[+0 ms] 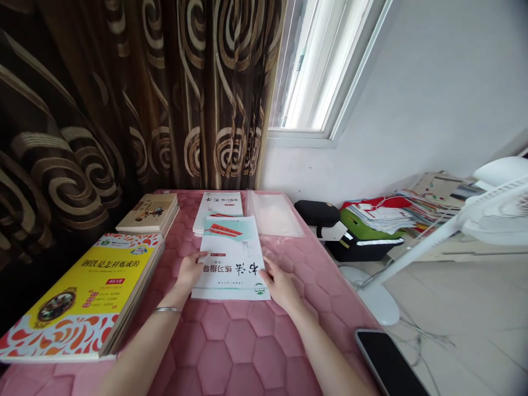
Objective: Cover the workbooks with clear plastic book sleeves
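Note:
A thin white-and-teal calligraphy workbook (231, 275) lies in front of me, its cover print upside down from where I look. My left hand (193, 270) grips its left edge, with the fingertips on the cover. At the right edge my right hand (278, 283) holds it between thumb and fingers, the fingers partly hidden below. Just beyond is a stack of similar workbooks (220, 202), partly covered by the held one. Clear plastic book covers (274, 213) lie to the right of that stack, and some clear film shows near my right hand.
A pink quilted surface (231, 352) bears everything. On the left stand a stack with a yellow book (94, 286) on top and a smaller brown stack (150, 212). A phone (390, 360) rests at the right edge. Beyond it stand a white fan (433, 247) and a black case (317, 213).

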The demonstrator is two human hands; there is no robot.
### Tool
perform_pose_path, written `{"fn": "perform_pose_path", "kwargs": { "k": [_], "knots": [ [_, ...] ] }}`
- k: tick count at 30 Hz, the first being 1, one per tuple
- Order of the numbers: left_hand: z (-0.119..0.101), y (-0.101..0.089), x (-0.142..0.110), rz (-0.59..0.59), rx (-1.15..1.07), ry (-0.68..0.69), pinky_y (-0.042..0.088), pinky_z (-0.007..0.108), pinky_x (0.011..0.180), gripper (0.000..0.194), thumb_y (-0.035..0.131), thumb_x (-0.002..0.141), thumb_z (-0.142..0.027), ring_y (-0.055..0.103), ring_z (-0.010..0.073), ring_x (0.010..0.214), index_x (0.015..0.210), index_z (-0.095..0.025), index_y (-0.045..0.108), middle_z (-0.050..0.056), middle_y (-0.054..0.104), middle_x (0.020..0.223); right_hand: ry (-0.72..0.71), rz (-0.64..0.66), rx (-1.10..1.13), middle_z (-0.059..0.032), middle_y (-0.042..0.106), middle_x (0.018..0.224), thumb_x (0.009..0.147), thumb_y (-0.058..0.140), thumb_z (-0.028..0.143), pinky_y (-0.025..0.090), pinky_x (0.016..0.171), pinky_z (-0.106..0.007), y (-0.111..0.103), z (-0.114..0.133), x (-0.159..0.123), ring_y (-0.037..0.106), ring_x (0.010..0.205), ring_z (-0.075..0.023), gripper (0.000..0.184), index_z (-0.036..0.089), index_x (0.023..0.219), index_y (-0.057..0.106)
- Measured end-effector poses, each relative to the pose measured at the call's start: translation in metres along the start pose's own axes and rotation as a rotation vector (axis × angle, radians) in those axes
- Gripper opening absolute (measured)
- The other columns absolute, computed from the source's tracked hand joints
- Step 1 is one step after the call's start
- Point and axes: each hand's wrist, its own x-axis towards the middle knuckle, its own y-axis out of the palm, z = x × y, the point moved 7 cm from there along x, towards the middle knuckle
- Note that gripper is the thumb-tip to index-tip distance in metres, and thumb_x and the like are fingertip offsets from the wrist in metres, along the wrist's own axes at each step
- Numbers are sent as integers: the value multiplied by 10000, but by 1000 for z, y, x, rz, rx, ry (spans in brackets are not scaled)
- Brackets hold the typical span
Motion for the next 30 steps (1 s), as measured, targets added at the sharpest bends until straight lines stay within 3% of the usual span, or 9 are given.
{"fn": "perform_pose_path", "kwargs": {
  "k": [5, 9, 13, 15, 17, 22, 26, 30],
  "knots": [
    [-6, -7, -3, -75, 131, 129, 478, 278, 929, 363, 532, 742, -5, 631, 174, 1022, 1019, -155, 712, 77, 677, 1057, -70, 15, -194, -85, 678, 1216, 955, 405, 291, 484, 885, -342, 0, 15, -5, 650, 1072, -253, 409, 234, 1329, 561],
    [-15, -12, -17, -131, 203, 216, 430, 376, 1030, 268, 561, 747, -26, 561, 231, 1140, 939, -141, 709, 122, 595, 1159, -23, 4, -355, -50, 700, 1171, 983, 382, 305, 503, 786, -311, -1, 17, -7, 673, 1010, -235, 388, 284, 1324, 565],
    [-28, -11, -56, -140, 331, 422, 399, 433, 1070, 291, 542, 755, -10, 505, 257, 1221, 922, -177, 711, 119, 550, 1260, -22, -43, -496, -57, 693, 1109, 995, 370, 328, 491, 671, -279, -5, 18, -9, 680, 922, -218, 376, 307, 1308, 578],
    [-38, 1, -84, -76, 449, 589, 405, 463, 1058, 267, 564, 785, -54, 517, 262, 1204, 939, -211, 715, 99, 569, 1281, -56, -91, -546, -87, 659, 1087, 981, 410, 312, 486, 672, -283, -8, 23, -12, 665, 905, -220, 358, 279, 1278, 607],
    [-43, 15, -105, 20, 533, 666, 377, 519, 1064, 210, 634, 796, -145, 529, 273, 1186, 957, -253, 715, 62, 607, 1268, -151, -117, -542, -95, 625, 1050, 948, 490, 298, 488, 737, -301, -7, 33, -18, 639, 913, -223, 314, 257, 1218, 645],
    [-49, 36, -122, 123, 610, 677, 280, 550, 1108, 225, 620, 837, -178, 566, 245, 1134, 1016, -286, 703, 26, 687, 1141, -460, 57, -398, -39, 595, 1024, 829, 681, 396, 478, 832, -334, 22, 70, -42, 586, 924, -213, 240, 272, 1034, 678],
    [-49, 39, -117, 137, 606, 688, 267, 528, 1108, 247, 596, 852, -162, 575, 232, 1111, 1038, -288, 699, 25, 695, 1122, -520, 89, -437, -48, 604, 977, 817, 704, 380, 458, 881, -387, 40, 82, -46, 566, 962, -237, 220, 226, 968, 662],
    [-45, 34, -113, 170, 593, 696, 232, 549, 1105, 182, 615, 847, -187, 571, 236, 1107, 957, -292, 715, 21, 697, 1105, -521, 75, -427, -50, 614, 975, 848, 676, 364, 459, 872, -382, 40, 79, -42, 572, 961, -233, 174, 222, 947, 660]
  ]
}}
